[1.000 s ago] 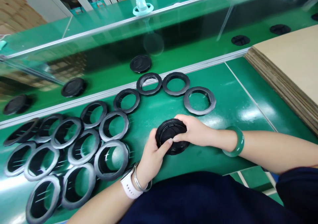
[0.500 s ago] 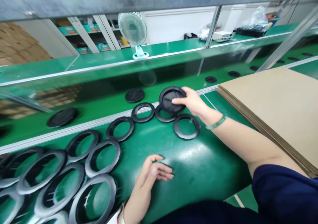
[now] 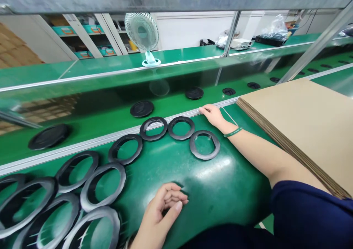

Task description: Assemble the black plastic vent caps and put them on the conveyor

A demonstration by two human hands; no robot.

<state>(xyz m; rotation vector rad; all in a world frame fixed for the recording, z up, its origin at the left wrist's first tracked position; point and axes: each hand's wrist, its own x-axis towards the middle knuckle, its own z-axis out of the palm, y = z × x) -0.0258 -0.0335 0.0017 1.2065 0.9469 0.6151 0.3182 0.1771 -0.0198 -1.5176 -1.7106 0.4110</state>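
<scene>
My right hand [image 3: 212,115] rests over the metal rail [image 3: 190,113] along the belt's near edge. Its fingers are curled together, and I see nothing in them. Just beyond it a round black disc [image 3: 194,92] lies flat on the green belt [image 3: 168,103]. Low over the green worktop [image 3: 162,160], my left hand [image 3: 168,206] is empty, its fingers loosely bent and its thumb apart. Between my hands lies a black ring [image 3: 204,156], with another black ring [image 3: 181,135] touching the rail side. More rings [image 3: 103,203] cover the worktop on the left.
Other black discs [image 3: 141,109] are spaced along the belt. A stack of cardboard sheets [image 3: 300,109] occupies the right side. Behind the belt's clear panel stands a small fan [image 3: 142,32]. A metal beam [image 3: 176,0] crosses overhead, with a slanted post [image 3: 317,45] at the right.
My right hand has let go of the black disc, which is now on the belt. My left hand has shifted slightly down. The view has turned a little, moving the rings leftward.
</scene>
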